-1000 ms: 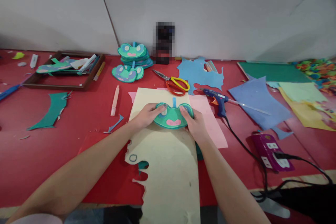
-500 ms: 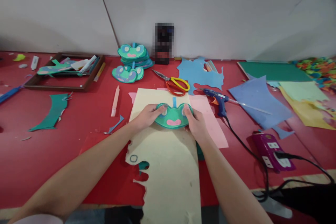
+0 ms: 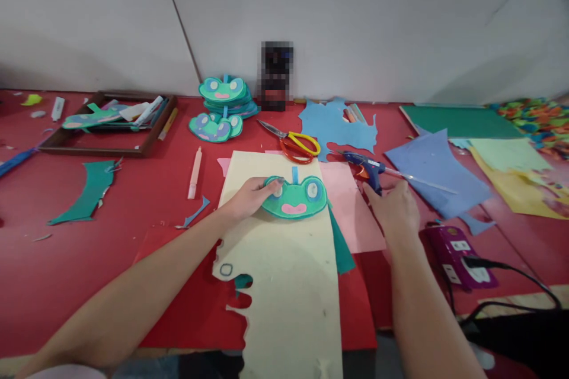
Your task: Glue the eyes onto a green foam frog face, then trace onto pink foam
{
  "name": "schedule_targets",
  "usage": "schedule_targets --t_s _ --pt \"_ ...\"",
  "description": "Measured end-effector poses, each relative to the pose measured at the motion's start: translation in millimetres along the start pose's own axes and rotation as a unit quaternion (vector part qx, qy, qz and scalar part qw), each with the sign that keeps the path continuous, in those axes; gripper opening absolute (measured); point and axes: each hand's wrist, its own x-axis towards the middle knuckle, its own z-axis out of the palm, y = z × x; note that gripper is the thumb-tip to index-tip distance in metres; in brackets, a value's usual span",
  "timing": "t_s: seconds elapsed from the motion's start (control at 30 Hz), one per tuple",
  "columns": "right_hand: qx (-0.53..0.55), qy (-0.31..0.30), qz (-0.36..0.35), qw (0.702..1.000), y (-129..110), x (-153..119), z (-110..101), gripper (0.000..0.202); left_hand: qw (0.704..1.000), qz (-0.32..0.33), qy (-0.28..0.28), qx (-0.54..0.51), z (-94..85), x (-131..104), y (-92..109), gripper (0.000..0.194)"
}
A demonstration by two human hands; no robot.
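Observation:
A green felt frog face (image 3: 293,194) with white round eyes, a pink mouth and a blue tab on top lies on a cream sheet (image 3: 284,284). My left hand (image 3: 249,195) pinches its left eye, thumb on top. My right hand (image 3: 395,207) is at the handle of a blue hot glue gun (image 3: 367,164), thumb and fingers apart on either side of it. The gun lies on the table with a clear glue stick (image 3: 429,182) out of its back. Above the frog face are scissors (image 3: 293,143) with red and yellow handles.
Stacked frog faces (image 3: 226,95) stand near the wall. A brown frame (image 3: 95,148) with markers is at the left. Blue felt scraps (image 3: 331,124), a purple power strip (image 3: 460,257) with a black cord, and yellow felt (image 3: 520,189) lie to the right.
My right hand has let go of the frog face's right side and moved right to the glue gun. My left hand stays on the frog face.

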Motion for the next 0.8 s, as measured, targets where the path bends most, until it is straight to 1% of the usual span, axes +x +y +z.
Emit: schedule_targets --t_s 0.07,0.1,0.17,0.27,0.47,0.57,0.63,0.67,0.7,0.73,0.77,0.8 --pt "-0.026 -0.059 0.020 0.998 2.6 1.8 0.4 0.064 1.000 0.001 -0.004 0.004 -0.4 0.1 -0.5 0.043" --pt "-0.034 -0.072 0.016 0.997 2.6 2.0 0.5 0.062 1.000 0.000 -0.005 0.006 -0.5 0.1 -0.8 0.044" --pt "-0.044 -0.069 -0.001 0.997 1.9 2.2 1.0 0.057 1.000 0.001 -0.002 0.009 -0.4 0.0 -0.9 0.044" --pt "-0.037 -0.035 -0.003 0.999 3.3 4.9 2.9 0.057 1.000 0.001 0.002 0.001 0.3 0.0 -1.0 0.045" --pt "0.020 0.017 0.048 0.998 11.7 14.2 8.7 0.069 1.000 0.003 0.001 -0.007 0.1 1.8 -3.8 0.044" --pt "0.024 0.101 0.005 0.995 9.7 9.4 5.8 0.069 1.000 0.004 0.005 -0.008 -0.1 1.8 -3.4 0.043" --pt "0.020 0.151 -0.031 0.988 4.6 2.0 1.0 0.057 1.000 0.006 0.007 -0.011 0.1 0.9 -2.0 0.041" --pt "0.025 0.165 -0.056 0.984 0.7 -2.7 -1.6 0.049 1.000 0.005 0.005 -0.014 0.3 0.5 -1.2 0.041" --pt "0.044 0.161 -0.085 0.982 -4.2 -7.9 -4.1 0.042 1.000 0.004 0.003 -0.018 0.5 0.1 -0.6 0.041" --pt "0.076 0.140 -0.116 0.980 -10.2 -13.6 -6.2 0.038 1.000 0.002 0.000 -0.020 0.7 -0.2 -0.2 0.042" --pt "0.123 0.101 -0.148 0.976 -17.2 -19.9 -7.7 0.038 1.000 0.001 -0.001 -0.020 0.9 -0.2 -0.2 0.042" --pt "0.177 0.043 -0.163 0.970 -25.0 -26.6 -8.7 0.041 1.000 0.001 -0.001 -0.017 1.1 -0.1 -0.5 0.043"
